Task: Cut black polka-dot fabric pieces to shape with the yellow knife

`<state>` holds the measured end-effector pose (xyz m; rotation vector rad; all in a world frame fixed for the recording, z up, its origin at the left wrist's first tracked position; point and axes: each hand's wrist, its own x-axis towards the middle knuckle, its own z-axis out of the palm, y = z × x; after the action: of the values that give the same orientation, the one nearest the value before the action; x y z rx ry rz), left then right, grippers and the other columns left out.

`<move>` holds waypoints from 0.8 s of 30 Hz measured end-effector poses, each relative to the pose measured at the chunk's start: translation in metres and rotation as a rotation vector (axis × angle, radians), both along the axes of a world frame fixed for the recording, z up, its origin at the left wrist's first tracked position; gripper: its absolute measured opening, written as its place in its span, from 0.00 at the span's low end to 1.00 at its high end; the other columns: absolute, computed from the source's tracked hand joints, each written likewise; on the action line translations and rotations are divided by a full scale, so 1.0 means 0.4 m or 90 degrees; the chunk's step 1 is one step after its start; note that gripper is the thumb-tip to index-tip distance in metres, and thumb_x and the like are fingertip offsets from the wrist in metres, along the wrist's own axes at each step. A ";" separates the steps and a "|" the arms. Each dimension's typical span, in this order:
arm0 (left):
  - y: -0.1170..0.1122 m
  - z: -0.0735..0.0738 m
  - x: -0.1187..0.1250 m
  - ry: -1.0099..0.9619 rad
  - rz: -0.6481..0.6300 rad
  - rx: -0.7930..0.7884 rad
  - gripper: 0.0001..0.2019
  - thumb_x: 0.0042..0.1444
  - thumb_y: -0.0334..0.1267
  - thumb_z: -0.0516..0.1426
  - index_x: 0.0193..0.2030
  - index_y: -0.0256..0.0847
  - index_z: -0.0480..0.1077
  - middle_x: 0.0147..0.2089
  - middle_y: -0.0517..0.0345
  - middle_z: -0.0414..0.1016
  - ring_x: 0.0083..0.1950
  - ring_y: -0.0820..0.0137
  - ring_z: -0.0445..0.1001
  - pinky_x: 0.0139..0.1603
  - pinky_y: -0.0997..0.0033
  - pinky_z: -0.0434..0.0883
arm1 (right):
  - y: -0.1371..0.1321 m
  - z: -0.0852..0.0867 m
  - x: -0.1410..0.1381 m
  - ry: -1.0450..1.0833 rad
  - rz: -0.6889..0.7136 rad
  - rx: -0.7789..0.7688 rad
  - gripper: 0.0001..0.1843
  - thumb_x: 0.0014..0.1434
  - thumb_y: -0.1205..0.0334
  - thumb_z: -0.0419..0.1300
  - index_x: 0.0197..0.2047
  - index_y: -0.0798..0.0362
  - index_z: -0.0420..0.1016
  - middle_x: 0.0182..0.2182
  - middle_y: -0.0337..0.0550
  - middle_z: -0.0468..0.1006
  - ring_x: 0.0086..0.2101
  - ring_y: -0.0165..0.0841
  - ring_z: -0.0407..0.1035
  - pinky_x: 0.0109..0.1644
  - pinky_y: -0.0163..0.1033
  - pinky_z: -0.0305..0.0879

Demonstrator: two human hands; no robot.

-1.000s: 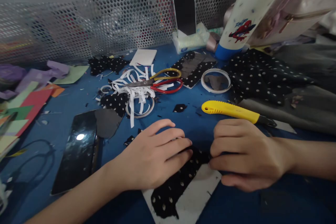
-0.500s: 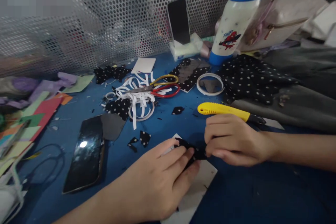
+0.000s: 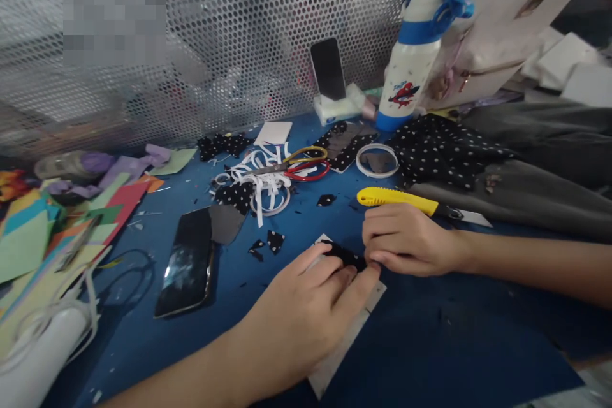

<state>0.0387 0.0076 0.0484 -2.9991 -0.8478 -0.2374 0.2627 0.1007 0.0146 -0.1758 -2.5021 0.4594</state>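
Note:
My left hand [image 3: 315, 306] presses bent fingers onto a small piece of black polka-dot fabric [image 3: 345, 256], its thumb reaching to my right fingertips. Fingers curled in, my right hand [image 3: 406, 239] pinches the fabric's right end. Both hands cover much of the piece, so its full shape is hidden. Beneath lies a white card [image 3: 342, 354], partly under my left hand. Just beyond my right hand is a yellow utility knife [image 3: 399, 199] with its blade out to the right. Small fabric scraps [image 3: 276, 241] lie beyond my left hand.
Scissors [image 3: 291, 166] rest on white strips [image 3: 261, 188] at the centre. A phone [image 3: 186, 261] lies left, near coloured paper [image 3: 127, 204]. Behind stand a bottle [image 3: 408, 70] and another phone [image 3: 329, 69] against a perforated metal panel [image 3: 268, 25]. Polka-dot cloth [image 3: 444, 150] lies right.
The camera view has shifted, showing more of the bottle and the left side. My left thumb has moved right to meet my right fingertips, and less of the held fabric shows.

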 end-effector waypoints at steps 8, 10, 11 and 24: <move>-0.078 -0.031 -0.014 -0.058 0.205 -0.067 0.43 0.61 0.53 0.54 0.73 0.34 0.38 0.73 0.40 0.43 0.72 0.48 0.47 0.66 0.41 0.55 | 0.032 0.035 0.079 -0.159 -0.231 0.141 0.13 0.64 0.57 0.56 0.48 0.53 0.72 0.45 0.48 0.77 0.46 0.40 0.70 0.49 0.45 0.66; -0.091 -0.053 -0.006 -0.019 0.205 -0.083 0.56 0.49 0.72 0.53 0.73 0.36 0.35 0.73 0.34 0.39 0.72 0.40 0.42 0.65 0.33 0.51 | 0.048 0.040 0.115 -0.210 -0.358 0.135 0.18 0.62 0.49 0.57 0.48 0.54 0.70 0.45 0.50 0.76 0.43 0.42 0.71 0.43 0.44 0.67; -0.094 -0.060 -0.002 -0.008 0.202 -0.089 0.59 0.46 0.75 0.52 0.73 0.37 0.34 0.73 0.33 0.38 0.72 0.39 0.40 0.65 0.31 0.50 | 0.054 0.040 0.132 -0.235 -0.403 0.116 0.21 0.59 0.44 0.58 0.46 0.53 0.70 0.42 0.50 0.76 0.40 0.42 0.71 0.38 0.42 0.67; -0.097 -0.041 -0.026 0.076 0.131 -0.036 0.34 0.65 0.39 0.51 0.73 0.41 0.39 0.73 0.42 0.44 0.74 0.51 0.42 0.68 0.35 0.46 | 0.063 0.064 0.171 -0.332 -0.430 0.140 0.14 0.57 0.51 0.59 0.43 0.49 0.75 0.40 0.45 0.74 0.37 0.38 0.71 0.31 0.38 0.60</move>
<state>0.0283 -0.0313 0.0319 -2.9104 -1.1563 -0.0297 0.3311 0.1258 0.0400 -1.1265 -2.7331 -0.1665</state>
